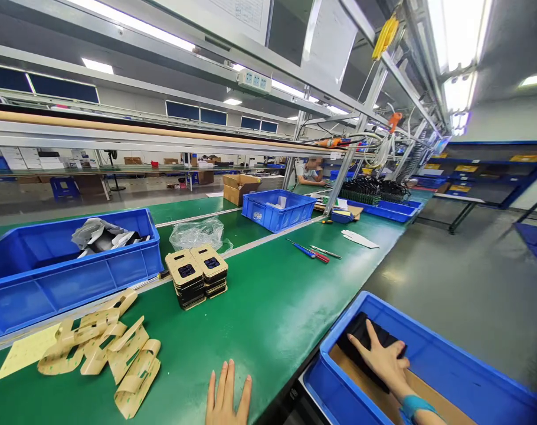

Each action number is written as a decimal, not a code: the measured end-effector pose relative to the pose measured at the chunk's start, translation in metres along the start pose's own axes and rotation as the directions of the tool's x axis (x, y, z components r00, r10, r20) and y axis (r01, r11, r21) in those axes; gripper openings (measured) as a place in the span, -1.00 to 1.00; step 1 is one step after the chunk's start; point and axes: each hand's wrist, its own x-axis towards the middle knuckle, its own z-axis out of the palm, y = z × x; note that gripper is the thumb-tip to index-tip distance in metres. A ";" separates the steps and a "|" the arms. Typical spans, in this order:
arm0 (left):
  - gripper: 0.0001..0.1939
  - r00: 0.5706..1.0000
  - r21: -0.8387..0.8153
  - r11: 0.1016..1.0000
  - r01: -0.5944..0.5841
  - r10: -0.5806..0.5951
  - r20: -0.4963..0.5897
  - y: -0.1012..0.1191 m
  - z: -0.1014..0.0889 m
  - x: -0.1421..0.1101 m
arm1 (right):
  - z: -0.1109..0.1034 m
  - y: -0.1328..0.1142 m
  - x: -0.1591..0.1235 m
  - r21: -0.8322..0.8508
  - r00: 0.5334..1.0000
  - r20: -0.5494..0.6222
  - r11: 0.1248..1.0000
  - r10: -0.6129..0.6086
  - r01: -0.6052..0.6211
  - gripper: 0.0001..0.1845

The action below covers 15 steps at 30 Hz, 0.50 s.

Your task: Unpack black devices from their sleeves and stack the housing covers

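Note:
My right hand [383, 357] reaches into a blue bin [445, 360] beside the bench and lies with fingers spread on a black flat item [368, 336] inside it, over a brown cardboard liner. My left hand [226, 398] rests flat on the green bench surface [268, 313] near its front edge, fingers stretched out, holding nothing. Two stacks of tan-and-black flat parts [196, 274] stand on the bench ahead of it. A heap of curled tan backing strips [109, 351] lies to the left.
A large blue bin [69, 268] with crumpled wrapping sits at far left. Behind the stacks lies a clear plastic bag [196, 233]. Further off are another blue bin [277, 209], pens or tools [313, 252] and a white sheet [359, 238]. A person [310, 171] works at the far end.

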 end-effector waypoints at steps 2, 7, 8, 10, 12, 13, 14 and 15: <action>-0.45 0.999 0.026 0.999 -0.039 0.039 -0.002 0.000 -0.003 0.001 | 0.000 0.003 0.007 -0.033 0.998 0.037 0.999 -0.041 0.043 -0.18; -0.27 0.996 0.074 0.993 -0.089 0.088 0.007 -0.001 -0.008 0.003 | -0.002 0.010 0.020 -0.098 0.989 0.118 0.990 -0.089 0.101 -0.16; -0.24 0.995 0.071 0.992 -0.100 0.099 0.020 -0.003 -0.009 0.003 | -0.003 0.010 0.020 -0.106 0.988 0.127 0.989 -0.092 0.105 -0.17; -0.20 0.991 0.060 0.990 -0.126 0.122 0.060 -0.007 -0.012 0.003 | -0.007 0.007 0.019 -0.122 0.985 0.143 0.986 -0.093 0.111 -0.20; -0.15 0.980 0.041 0.985 -0.170 0.164 0.111 -0.011 -0.017 0.004 | -0.017 0.002 0.018 -0.138 0.983 0.156 0.984 -0.092 0.114 -0.21; -0.13 0.974 0.029 0.982 -0.185 0.180 0.137 -0.013 -0.019 0.004 | -0.025 -0.001 0.017 -0.146 0.983 0.161 0.982 -0.093 0.117 -0.21; -0.11 0.969 0.015 0.981 -0.193 0.188 0.161 -0.014 -0.023 0.005 | -0.035 -0.003 0.015 -0.152 0.982 0.162 0.981 -0.099 0.124 -0.20; -0.10 0.966 0.000 0.983 -0.184 0.181 0.183 -0.015 -0.026 0.006 | -0.047 -0.003 0.013 -0.153 0.980 0.163 0.978 -0.118 0.143 -0.20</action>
